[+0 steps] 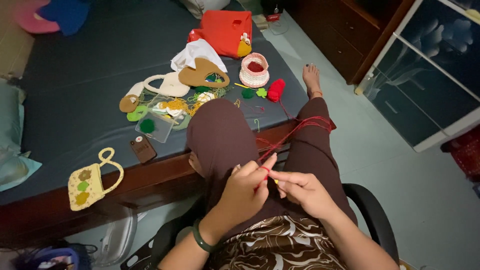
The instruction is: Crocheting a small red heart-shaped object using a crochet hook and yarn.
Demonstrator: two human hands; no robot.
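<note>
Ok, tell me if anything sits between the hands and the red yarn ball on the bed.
The person's own raised knee lies between the left hand and right hand and the red yarn ball. The red strand runs past its right side, unblocked.

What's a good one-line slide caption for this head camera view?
Both hands, left hand and right hand, work red yarn beside a bed strewn with crochet pieces.

I see a thin red yarn (295, 131) strand, taut in part, running from the red yarn ball (276, 90) on the dark bed, across the raised knee, down to the hands. The strand loops loosely over the thigh. A small red crochet piece (265, 170) sits pinched at the fingertips, just above the lap. A yellow hook tip (276, 181) shows beside it.
</note>
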